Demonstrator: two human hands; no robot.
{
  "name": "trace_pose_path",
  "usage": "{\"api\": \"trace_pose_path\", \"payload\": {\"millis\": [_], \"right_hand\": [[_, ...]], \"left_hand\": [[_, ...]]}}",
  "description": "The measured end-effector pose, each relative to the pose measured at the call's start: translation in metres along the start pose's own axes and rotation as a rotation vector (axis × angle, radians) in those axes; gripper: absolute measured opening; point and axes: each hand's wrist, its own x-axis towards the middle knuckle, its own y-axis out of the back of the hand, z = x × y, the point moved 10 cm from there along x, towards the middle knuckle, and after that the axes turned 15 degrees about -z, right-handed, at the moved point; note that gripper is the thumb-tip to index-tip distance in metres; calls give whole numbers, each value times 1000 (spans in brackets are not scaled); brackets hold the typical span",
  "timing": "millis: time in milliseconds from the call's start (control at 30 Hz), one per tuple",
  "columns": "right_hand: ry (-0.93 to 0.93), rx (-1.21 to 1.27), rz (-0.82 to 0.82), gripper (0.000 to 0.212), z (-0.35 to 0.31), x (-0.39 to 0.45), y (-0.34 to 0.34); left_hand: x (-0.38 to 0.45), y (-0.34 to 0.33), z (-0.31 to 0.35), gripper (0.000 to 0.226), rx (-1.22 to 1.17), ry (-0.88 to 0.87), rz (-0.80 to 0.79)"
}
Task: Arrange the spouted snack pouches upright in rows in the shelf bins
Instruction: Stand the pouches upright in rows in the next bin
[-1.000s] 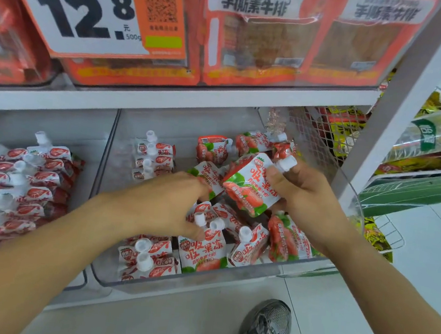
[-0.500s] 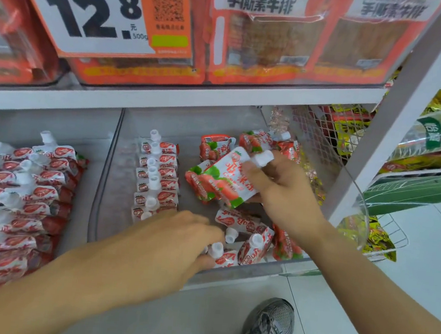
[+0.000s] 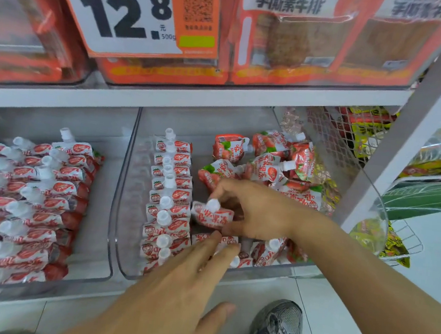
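Pouches fill the left bin (image 3: 90,275), packed upright in tight rows (image 3: 30,202) with white caps pointing up and to the left. Next to it I see the clear middle bin (image 3: 123,238) on the same shelf (image 3: 167,97). Along its left side one neat row of pouches (image 3: 168,205) stands upright, running from the back wall to the front edge.

My left hand (image 3: 175,291) reaches in over the bin's front edge, fingers straight and held together, their tips resting on the pouches at the front of the bin just right of the neat row; the thumb sticks out to the side over the floor. It grips nothing.

Just beyond those fingertips, my right hand (image 3: 258,213) pinches a single pouch (image 3: 212,216) between thumb and curled fingers. This pouch stands nearly upright, its white cap on top, right beside the neat row, about midway back in the bin.

Behind and to the right of my right hand, a loose heap of pouches (image 3: 271,161) lies tumbled in different directions toward the back right corner. A few more (image 3: 267,252) lie flat under my right wrist near the front.

Above the shelf hangs a price sign (image 3: 126,15) reading 12.8. At far right a wire basket (image 3: 351,136) holds yellow packets, and a grey shoe (image 3: 276,328) stands on the tiled floor below.
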Motion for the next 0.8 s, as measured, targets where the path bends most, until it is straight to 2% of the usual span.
{"api": "trace_pose_path", "payload": {"millis": [100, 200, 300, 400, 500, 567, 667, 733, 800], "right_hand": [[-18, -54, -62, 43, 3, 4, -3], [-82, -139, -78, 44, 12, -1, 8], [-80, -44, -208, 51, 15, -8, 2], [-66, -75, -332, 52, 12, -17, -9], [-84, -3, -230, 51, 20, -25, 2], [-159, -99, -213, 50, 29, -30, 8], [-246, -207, -201, 53, 37, -33, 15], [-182, -142, -96, 37, 27, -34, 24], [-107, 30, -86, 27, 14, -38, 24]], "left_hand": [[-2, 3, 1, 59, -48, -5, 72], [-5, 25, 0, 44, -75, -19, 215], [4, 50, -10, 32, -86, -19, 292], [33, 56, -21, 46, -48, -28, 141], [58, 36, -28, 57, 28, -31, -118], [63, 28, -32, 53, 58, -33, -206], [60, 31, -32, 56, 6, -65, -200], [56, 36, -33, 63, -44, -77, -147], [47, 42, -35, 57, -63, -99, -47]]}}
